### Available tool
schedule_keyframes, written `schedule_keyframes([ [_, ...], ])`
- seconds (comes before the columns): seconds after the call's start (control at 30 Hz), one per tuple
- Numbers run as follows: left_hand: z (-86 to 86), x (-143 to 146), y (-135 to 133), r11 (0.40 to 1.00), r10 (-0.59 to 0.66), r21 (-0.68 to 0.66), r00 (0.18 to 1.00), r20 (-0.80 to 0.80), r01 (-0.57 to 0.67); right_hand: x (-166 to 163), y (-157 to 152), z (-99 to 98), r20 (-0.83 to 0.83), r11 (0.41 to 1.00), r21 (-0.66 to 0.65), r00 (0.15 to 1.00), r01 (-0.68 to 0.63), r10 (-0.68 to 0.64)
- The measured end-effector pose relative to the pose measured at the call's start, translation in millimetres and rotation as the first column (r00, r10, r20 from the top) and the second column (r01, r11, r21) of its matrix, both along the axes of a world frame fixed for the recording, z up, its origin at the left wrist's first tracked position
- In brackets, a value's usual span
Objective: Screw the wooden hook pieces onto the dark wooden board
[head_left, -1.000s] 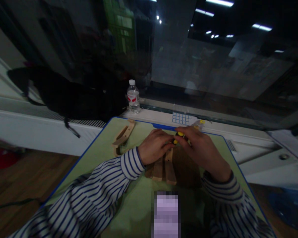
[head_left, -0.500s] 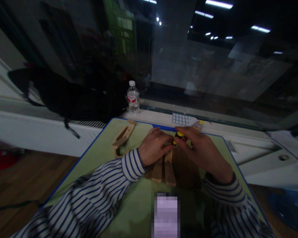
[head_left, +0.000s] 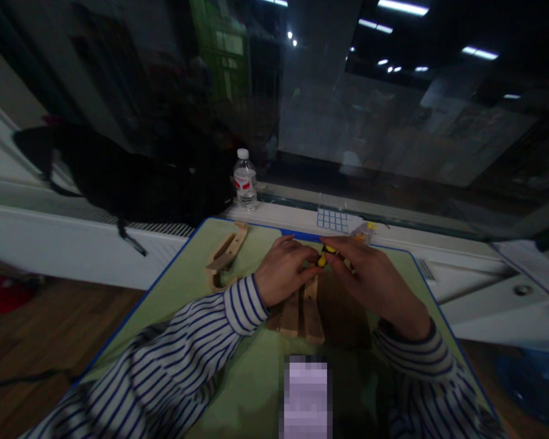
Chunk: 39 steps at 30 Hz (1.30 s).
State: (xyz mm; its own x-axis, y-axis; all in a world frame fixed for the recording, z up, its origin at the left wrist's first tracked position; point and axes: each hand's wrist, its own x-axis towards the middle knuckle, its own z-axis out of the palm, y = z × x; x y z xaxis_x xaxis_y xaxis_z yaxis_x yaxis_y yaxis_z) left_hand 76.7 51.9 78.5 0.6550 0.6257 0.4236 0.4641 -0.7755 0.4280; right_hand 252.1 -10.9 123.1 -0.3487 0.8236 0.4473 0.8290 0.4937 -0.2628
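Note:
My left hand (head_left: 286, 271) and my right hand (head_left: 370, 277) meet above the far middle of the table. Their fingertips pinch a small yellow-and-black object (head_left: 322, 260), largely covered by the fingers, so its exact kind is unclear. Below the hands lie two light wooden strips (head_left: 313, 320), side by side, their far ends partly hidden by my left hand. A darker brown flat piece (head_left: 345, 317) lies under and beside them. Left of my left hand rest curved wooden parts (head_left: 226, 251) with holes.
The green tabletop (head_left: 174, 323) has a blue edge. On the sill beyond stand a water bottle (head_left: 245, 182), a blue-gridded sheet (head_left: 333, 219) and a small clear bag (head_left: 365, 231). A black bag (head_left: 132, 183) lies at left. A pixelated rectangle (head_left: 307, 396) covers the near middle.
The yellow-and-black object has turned slightly between my fingertips, and my right fingers have shifted a little. My left hand and the wooden parts stay where they were.

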Motion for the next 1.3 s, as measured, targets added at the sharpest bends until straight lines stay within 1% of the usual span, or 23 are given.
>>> schedule_keyframes([
  [0.2,2.9,-0.6,0.0,0.998,-0.024,0.05,0.999,-0.035,0.026,-0.4,1.8,-2.2,0.048,0.998,0.032,0.997,0.06,-0.062],
  [0.37,5.4,-1.1,0.1,0.996,-0.043,0.081,0.997,-0.059,0.047,-0.8,3.4,-2.9,0.074,0.997,0.05,0.995,0.063,-0.067],
  [0.57,5.4,-0.6,-0.2,0.996,-0.05,0.077,0.997,-0.051,0.053,-1.1,3.6,-3.3,0.077,0.995,0.063,0.994,0.073,-0.077],
  [0.8,3.1,-0.6,0.2,0.999,-0.004,0.05,1.0,-0.031,0.005,-1.7,2.6,-2.1,0.042,0.997,0.051,0.998,0.054,-0.057],
  [1.0,1.8,-1.6,0.6,0.999,-0.016,0.031,0.999,-0.032,0.017,-1.3,-1.5,2.3,-0.034,1.0,-0.006,0.999,-0.024,0.024],
  [1.1,1.4,-2.0,1.0,1.0,-0.01,0.026,1.0,-0.027,0.011,-1.2,-2.4,2.7,-0.049,0.998,-0.002,0.997,-0.057,0.057],
  [1.3,-0.2,-2.9,1.8,1.0,0.024,0.017,1.0,-0.008,-0.024,-0.3,-1.5,2.0,-0.028,0.999,0.013,0.998,-0.048,0.048],
])
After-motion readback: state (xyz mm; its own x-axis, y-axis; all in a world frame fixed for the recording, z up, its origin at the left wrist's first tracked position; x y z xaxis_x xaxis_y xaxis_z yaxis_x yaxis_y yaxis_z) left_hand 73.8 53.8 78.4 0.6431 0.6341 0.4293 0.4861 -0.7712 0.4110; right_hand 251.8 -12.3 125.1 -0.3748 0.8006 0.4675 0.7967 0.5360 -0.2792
